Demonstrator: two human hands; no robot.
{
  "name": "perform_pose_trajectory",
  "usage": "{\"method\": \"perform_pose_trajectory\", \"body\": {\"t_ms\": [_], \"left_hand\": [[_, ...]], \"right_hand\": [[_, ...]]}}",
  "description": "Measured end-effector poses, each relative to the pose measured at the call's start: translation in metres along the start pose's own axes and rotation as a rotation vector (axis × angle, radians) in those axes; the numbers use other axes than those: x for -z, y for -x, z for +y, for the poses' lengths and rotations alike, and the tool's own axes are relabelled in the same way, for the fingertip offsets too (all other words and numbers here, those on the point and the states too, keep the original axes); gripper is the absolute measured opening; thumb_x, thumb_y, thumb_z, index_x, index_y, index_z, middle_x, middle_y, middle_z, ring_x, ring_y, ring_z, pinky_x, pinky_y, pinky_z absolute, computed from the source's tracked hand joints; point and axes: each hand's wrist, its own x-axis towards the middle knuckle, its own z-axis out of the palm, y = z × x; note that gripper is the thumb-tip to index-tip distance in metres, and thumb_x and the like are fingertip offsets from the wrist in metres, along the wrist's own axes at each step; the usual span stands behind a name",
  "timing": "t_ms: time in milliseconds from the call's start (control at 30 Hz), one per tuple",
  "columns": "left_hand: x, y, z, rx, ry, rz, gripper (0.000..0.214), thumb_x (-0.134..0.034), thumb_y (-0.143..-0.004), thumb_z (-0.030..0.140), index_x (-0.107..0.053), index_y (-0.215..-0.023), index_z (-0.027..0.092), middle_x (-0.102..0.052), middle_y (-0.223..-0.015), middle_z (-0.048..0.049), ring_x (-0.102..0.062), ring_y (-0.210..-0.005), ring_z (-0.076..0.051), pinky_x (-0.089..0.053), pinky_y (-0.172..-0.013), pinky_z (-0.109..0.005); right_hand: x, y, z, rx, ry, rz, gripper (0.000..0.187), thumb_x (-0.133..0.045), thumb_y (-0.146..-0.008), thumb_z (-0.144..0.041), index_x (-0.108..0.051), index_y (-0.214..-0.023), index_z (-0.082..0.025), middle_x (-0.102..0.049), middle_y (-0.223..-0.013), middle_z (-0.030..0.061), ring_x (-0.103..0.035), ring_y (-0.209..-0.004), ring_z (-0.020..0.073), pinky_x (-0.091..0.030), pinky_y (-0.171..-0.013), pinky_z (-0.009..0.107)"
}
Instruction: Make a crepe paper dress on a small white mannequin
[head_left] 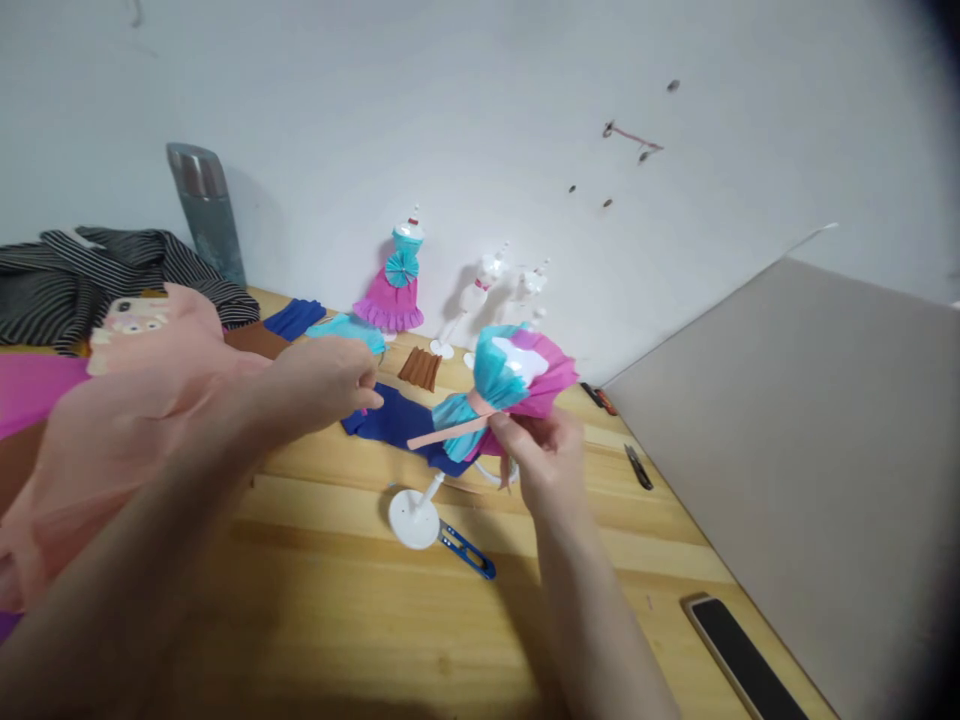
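Left hand (330, 378), left, fingers curled, hold unclear; right hand (551, 450) pinches tilted turquoise-and-magenta dress form (493, 372), centre, at its peach strip (450, 432). Apparently belting the waist; next move likely needs the strip's loose left end drawn snug.

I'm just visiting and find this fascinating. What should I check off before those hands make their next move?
1. Right hand has a grip on the dress: ok, thumb and fingers pinch it near the waist.
2. Pink strip has no loose end: not ok, one end sticks out to the side.
3. Left hand is empty: cannot tell, its fingertips are curled and partly hidden.
4. Snips are nearby: ok, they lie beside the white base.
5. Base sits flat on the table: cannot tell from this angle.
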Motion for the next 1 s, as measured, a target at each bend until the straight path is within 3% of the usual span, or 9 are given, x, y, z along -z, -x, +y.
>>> {"method": "perform_pose_trajectory", "body": {"t_ms": [67, 233, 367, 500, 633, 767, 1000], "left_hand": [[0.011, 0.004, -0.003, 0.053, -0.093, 0.037, 0.019, -0.060, -0.071, 0.031, -0.062, -0.055, 0.020, -0.054, -0.054, 0.0011, -0.044, -0.055, -0.014, -0.024, -0.054, -0.026], [0.031, 0.017, -0.001, 0.088, -0.140, 0.148, 0.025, -0.056, -0.076, 0.038, -0.068, -0.063, 0.020, -0.060, -0.060, 0.0008, -0.048, -0.057, -0.013, -0.027, -0.055, -0.025], [0.038, 0.024, 0.008, 0.126, -0.154, 0.194, 0.025, -0.055, -0.077, 0.038, -0.069, -0.067, 0.019, -0.060, -0.060, 0.0011, -0.048, -0.058, -0.012, -0.028, -0.057, -0.025], [0.039, 0.025, 0.015, 0.138, -0.177, 0.122, 0.028, -0.052, -0.079, 0.038, -0.067, -0.066, 0.018, -0.058, -0.060, 0.0012, -0.047, -0.058, -0.012, -0.028, -0.057, -0.025], [0.036, 0.023, 0.015, 0.126, -0.193, 0.082, 0.030, -0.051, -0.080, 0.039, -0.064, -0.063, 0.018, -0.052, -0.056, 0.0019, -0.042, -0.055, -0.011, -0.028, -0.056, -0.025], [0.031, 0.020, 0.011, 0.111, -0.228, 0.080, 0.033, -0.051, -0.080, 0.040, -0.061, -0.058, 0.018, -0.047, -0.052, 0.0019, -0.039, -0.053, -0.011, -0.027, -0.055, -0.026], [0.020, 0.010, 0.006, 0.094, -0.213, -0.016, 0.025, -0.052, -0.079, 0.035, -0.066, -0.066, 0.018, -0.058, -0.062, 0.0008, -0.047, -0.059, -0.012, -0.028, -0.056, -0.026]], "right_hand": [[0.004, 0.001, -0.001, -0.020, -0.058, -0.012, 0.010, -0.067, -0.071, -0.029, -0.068, -0.071, -0.020, -0.064, -0.064, 0.0030, -0.057, -0.060, 0.0196, -0.044, -0.052, 0.030], [-0.014, 0.006, 0.007, -0.261, -0.144, -0.267, 0.017, -0.064, -0.072, -0.033, -0.064, -0.064, -0.018, -0.054, -0.056, -0.0004, -0.046, -0.050, 0.0133, -0.036, -0.049, 0.027], [-0.045, 0.011, 0.034, -0.414, 0.017, -0.446, 0.025, -0.061, -0.071, -0.036, -0.050, -0.056, -0.019, -0.040, -0.051, -0.0045, -0.035, -0.048, 0.0098, -0.027, -0.047, 0.024], [-0.060, 0.015, 0.056, -0.486, 0.203, -0.569, 0.030, -0.053, -0.074, -0.043, -0.045, -0.057, -0.020, -0.032, -0.051, -0.0061, -0.029, -0.047, 0.0090, -0.023, -0.046, 0.024], [-0.060, 0.015, 0.059, -0.452, 0.310, -0.623, 0.036, -0.060, -0.072, -0.043, -0.044, -0.051, -0.019, -0.031, -0.050, -0.0060, -0.028, -0.049, 0.0087, -0.020, -0.048, 0.025], [-0.057, 0.015, 0.052, -0.306, 0.563, -0.679, 0.037, -0.058, -0.078, -0.042, -0.050, -0.052, -0.017, -0.036, -0.049, -0.0049, -0.032, -0.050, 0.0090, -0.020, -0.049, 0.025], [-0.054, 0.020, 0.041, -0.074, 0.948, -0.672, 0.033, -0.051, -0.087, -0.040, -0.064, -0.065, -0.018, -0.063, -0.062, 0.0038, -0.047, -0.052, 0.0120, -0.021, -0.050, 0.027]]}}
